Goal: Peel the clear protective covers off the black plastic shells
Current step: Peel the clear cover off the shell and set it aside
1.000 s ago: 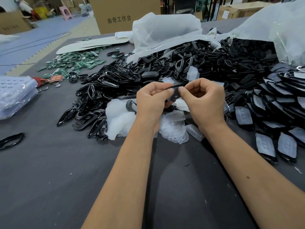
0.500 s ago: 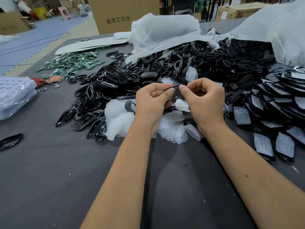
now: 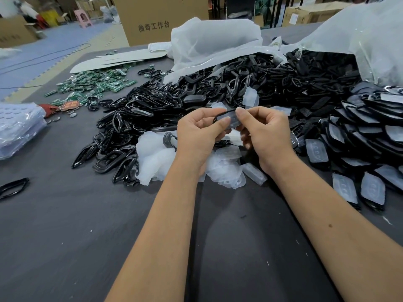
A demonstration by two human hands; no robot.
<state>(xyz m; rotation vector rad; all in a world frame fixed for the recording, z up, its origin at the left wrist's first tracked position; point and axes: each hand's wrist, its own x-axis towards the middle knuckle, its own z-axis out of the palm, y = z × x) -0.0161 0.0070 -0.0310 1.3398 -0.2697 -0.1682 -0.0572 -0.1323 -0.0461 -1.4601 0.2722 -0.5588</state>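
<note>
Black plastic shell (image 3: 220, 115), a thin glossy oval frame, is held up between both hands above the dark grey felt-like tabletop (image 3: 65, 247), which is bare and flecked with pale specks nearest the viewer. The left hand (image 3: 196, 136) pinches the shell's near edge with thumb and curled fingers; the right hand (image 3: 263, 131) pinches the clear protective cover (image 3: 232, 120), a frosted flexible film, between thumb and forefinger at the shell's right end. Just beneath the hands lies a heap of peeled covers (image 3: 224, 168), translucent and moulded with small bumps. To the right, rows of still-covered shells (image 3: 370, 188) overlap like scales. Left of the hands spreads a tangled pile of bare shells (image 3: 135, 118). Farther left sits a stack of clear blister trays (image 3: 17, 129), and beyond it a scatter of green circuit boards (image 3: 96, 86). Behind, crumpled white plastic bags (image 3: 213, 42) spill more black parts; a brown cardboard box (image 3: 159, 18) with printed characters stands on the blue floor mat (image 3: 43, 51).
</note>
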